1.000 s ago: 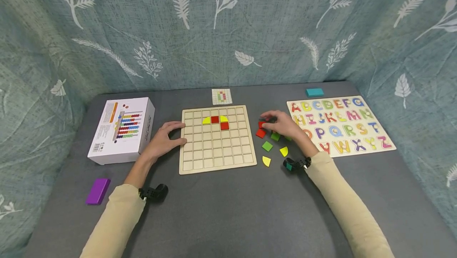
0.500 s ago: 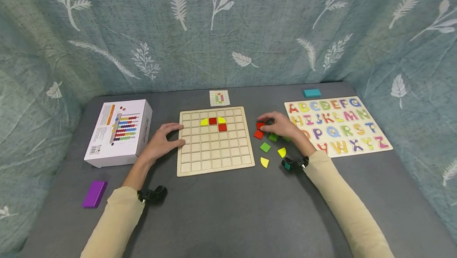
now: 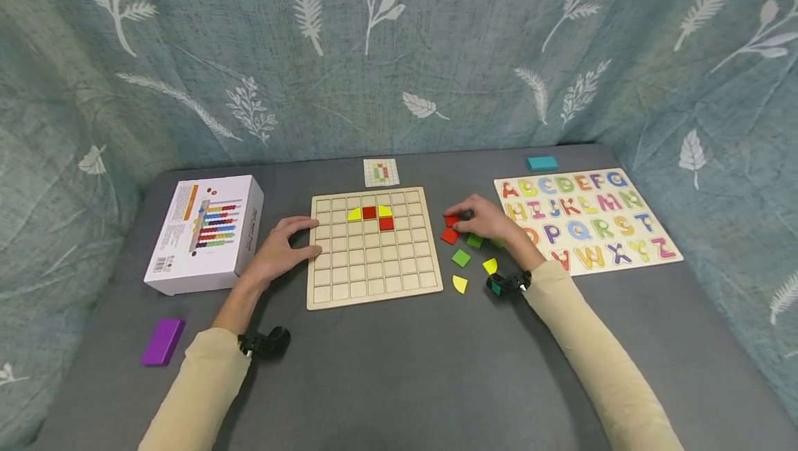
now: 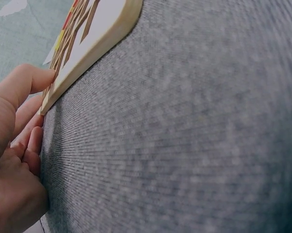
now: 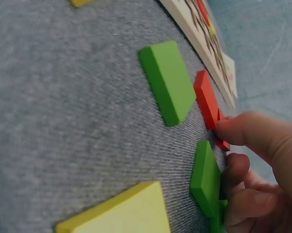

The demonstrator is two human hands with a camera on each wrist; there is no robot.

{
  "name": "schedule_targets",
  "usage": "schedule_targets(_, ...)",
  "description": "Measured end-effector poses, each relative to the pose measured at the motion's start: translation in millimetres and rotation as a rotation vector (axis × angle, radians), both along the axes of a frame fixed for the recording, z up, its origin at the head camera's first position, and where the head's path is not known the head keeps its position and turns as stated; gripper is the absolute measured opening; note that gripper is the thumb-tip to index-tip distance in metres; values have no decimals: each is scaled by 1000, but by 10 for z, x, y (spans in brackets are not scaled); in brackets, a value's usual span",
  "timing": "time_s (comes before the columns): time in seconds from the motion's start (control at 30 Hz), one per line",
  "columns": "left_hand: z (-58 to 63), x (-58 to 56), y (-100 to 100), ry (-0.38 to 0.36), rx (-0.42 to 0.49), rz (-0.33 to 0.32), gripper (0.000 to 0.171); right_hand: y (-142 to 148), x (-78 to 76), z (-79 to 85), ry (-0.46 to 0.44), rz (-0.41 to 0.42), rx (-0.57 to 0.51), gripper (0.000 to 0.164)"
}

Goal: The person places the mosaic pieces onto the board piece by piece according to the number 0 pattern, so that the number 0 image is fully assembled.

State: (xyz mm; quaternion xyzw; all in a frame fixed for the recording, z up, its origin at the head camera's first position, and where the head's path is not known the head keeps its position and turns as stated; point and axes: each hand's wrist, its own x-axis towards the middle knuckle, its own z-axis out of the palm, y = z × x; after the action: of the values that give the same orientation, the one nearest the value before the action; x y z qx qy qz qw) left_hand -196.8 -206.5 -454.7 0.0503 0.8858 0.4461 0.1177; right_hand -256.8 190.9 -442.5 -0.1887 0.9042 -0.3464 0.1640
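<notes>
In the head view my left hand (image 3: 278, 246) rests at the left edge of a square wooden grid board (image 3: 374, 271), thumb and fingers spread apart. The left wrist view shows the thumb (image 4: 36, 80) over the board's rim, other fingers lower beside it. Yellow quarter-round and red square tiles (image 3: 386, 224) lie in upper cells of the board. To its right, my right hand (image 3: 483, 217) pinches a red square tile (image 3: 451, 220) between thumb and fingers, close to the table. Another red tile (image 3: 449, 235) touches or nearly touches it. Green tiles (image 5: 170, 82) lie near these fingers.
Yellow quarter-round tiles (image 3: 459, 285) lie nearer me. A small pattern card (image 3: 381, 172) is behind the board. An alphabet puzzle (image 3: 589, 219) and teal block (image 3: 542, 163) are at right; an abacus box (image 3: 202, 229) and purple block (image 3: 163, 342) at left.
The head view has shifted slightly, moving everything a little to the left. Both hands keep nearly the same places, the right one still at the red tiles.
</notes>
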Motion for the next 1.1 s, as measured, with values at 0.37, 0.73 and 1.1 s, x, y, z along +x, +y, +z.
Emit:
schedule_targets(0.37,40,-25,-12,15,-1,-14,60,-1,-68,7,-46,-40,4,36)
schedule_targets(0.73,42,-8,-6,-2,-3,-16,61,23,-39,-47,76,20,23,33)
schedule_targets(1.1,51,-13,-9,-7,-18,-12,60,-87,1,31,154,23,-100,32)
